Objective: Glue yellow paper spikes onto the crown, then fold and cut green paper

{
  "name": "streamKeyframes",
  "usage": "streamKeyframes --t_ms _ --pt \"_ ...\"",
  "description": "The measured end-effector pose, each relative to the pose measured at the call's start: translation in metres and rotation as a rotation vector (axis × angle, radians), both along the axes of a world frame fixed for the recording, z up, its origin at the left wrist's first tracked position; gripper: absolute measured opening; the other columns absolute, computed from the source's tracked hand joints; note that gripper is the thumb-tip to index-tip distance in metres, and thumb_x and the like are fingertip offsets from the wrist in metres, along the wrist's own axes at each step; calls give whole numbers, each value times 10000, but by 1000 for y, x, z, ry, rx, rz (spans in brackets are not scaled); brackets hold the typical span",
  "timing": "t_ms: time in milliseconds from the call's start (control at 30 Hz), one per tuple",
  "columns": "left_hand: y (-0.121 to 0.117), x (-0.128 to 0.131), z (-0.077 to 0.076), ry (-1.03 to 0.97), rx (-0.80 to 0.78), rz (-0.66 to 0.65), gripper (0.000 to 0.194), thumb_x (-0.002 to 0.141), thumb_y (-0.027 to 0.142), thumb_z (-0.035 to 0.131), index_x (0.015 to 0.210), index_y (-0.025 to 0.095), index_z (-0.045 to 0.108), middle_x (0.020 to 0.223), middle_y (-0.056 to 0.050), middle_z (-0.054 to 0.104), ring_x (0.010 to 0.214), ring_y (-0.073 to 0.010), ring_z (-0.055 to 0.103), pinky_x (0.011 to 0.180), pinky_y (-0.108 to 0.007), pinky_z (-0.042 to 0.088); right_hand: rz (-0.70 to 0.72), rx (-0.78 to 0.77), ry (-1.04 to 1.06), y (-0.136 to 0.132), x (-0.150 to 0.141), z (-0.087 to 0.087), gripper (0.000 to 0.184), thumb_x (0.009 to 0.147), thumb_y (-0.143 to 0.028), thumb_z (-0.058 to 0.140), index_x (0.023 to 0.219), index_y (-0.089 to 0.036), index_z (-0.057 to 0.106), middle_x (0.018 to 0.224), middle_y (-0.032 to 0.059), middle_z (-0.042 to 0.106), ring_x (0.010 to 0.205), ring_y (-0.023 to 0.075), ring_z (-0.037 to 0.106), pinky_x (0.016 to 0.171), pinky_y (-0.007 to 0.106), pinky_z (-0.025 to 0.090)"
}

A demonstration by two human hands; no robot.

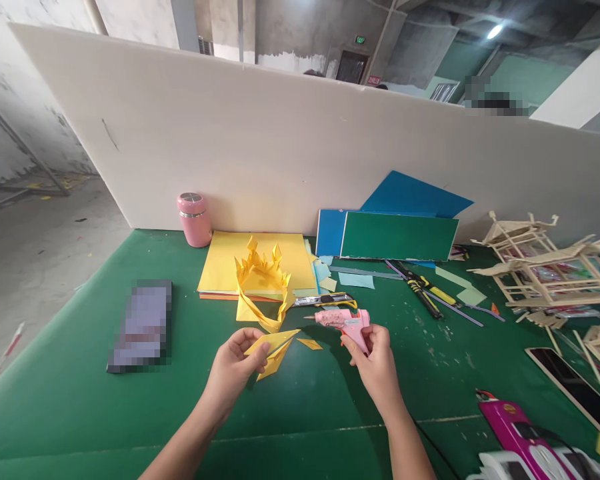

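My left hand (243,360) pinches a folded yellow paper piece (275,341) between thumb and fingers. Wrapped around the handle of a pink glue gun (341,321), my right hand (375,357) holds it with the nozzle pointing left, near the tip of the paper piece but apart from it. Just beyond stands a yellow folded-paper crown (263,287) with pointed tips. Another yellow folded piece (274,368) lies below my left hand, and a small yellow paper diamond (310,344) rests on the table between my hands.
Yellow paper sheets (220,263) lie behind the crown, beside a pink flask (195,220). A utility knife (325,300) and pliers (423,293) sit beyond the glue gun. Wooden stick models (545,267) stand right, above a magenta power strip (517,433). A white partition (280,147) borders the back.
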State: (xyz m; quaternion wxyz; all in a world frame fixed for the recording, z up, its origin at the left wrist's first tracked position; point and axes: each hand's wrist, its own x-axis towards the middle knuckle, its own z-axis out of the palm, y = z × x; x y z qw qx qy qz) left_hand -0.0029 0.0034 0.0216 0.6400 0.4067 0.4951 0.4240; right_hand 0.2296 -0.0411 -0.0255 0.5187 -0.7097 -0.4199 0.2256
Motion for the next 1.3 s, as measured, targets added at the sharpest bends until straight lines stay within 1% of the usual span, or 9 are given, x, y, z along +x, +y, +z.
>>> streamKeyframes --t_ms 233,333,533,667,800,933,1033,1133,1300 --pt "0 0 1 -8 14 11 357 531 441 794 662 179 591 570 57 516 449 -72 451 463 -213 413 -93 -44 -215 -2 11 -6 378 770 -603 521 798 -232 457 720 66 650 623 227 612 523 314 455" --pt "0 0 1 22 30 7 352 544 448 782 678 183 592 563 56 514 445 -76 445 464 -215 401 -117 -25 -356 -1 13 -12 445 798 -679 438 763 -236 461 694 60 620 593 218 582 500 308 429" --pt "0 -1 3 78 54 28 337 548 463 757 685 191 612 563 45 552 484 -99 491 511 -224 435 -149 28 -473 3 15 -17 579 768 -790 347 711 -231 487 706 94 587 695 259 554 628 378 429" --pt "0 -1 5 54 61 46 331 528 455 769 679 192 635 592 20 616 524 -121 545 557 -248 492 -150 114 -604 -1 1 10 478 870 -636 381 781 -203 563 794 120 619 776 274 555 691 408 423" --pt "-1 1 3 64 85 13 358 510 452 776 733 192 674 661 -15 678 570 -158 593 530 -268 508 246 183 -573 0 -37 54 270 945 -345 422 876 -236 660 906 72 659 912 238 588 823 393 441" --pt "-1 1 -2 57 173 24 395 510 420 793 816 198 677 677 -4 671 539 -133 561 519 -257 499 580 85 -561 11 -77 81 197 896 -211 526 975 -255 701 917 41 674 874 213 595 732 335 488" --pt "2 0 -4 23 231 103 377 500 393 813 780 197 656 652 12 645 532 -116 539 527 -244 491 621 46 -559 22 -92 87 173 871 -176 564 897 -243 721 877 37 688 857 215 598 706 332 492" --pt "4 -2 -5 -47 207 148 384 505 377 824 789 195 640 645 25 624 586 -126 569 585 -249 509 606 27 -526 31 -96 90 138 845 -178 601 783 -228 712 815 32 696 832 220 602 688 329 483" --pt "7 -6 -12 -120 129 360 348 618 407 765 860 190 642 861 -1 643 692 -117 600 671 -244 516 532 89 -312 43 -102 98 126 832 -179 588 761 -210 686 862 29 714 848 199 634 738 316 494"
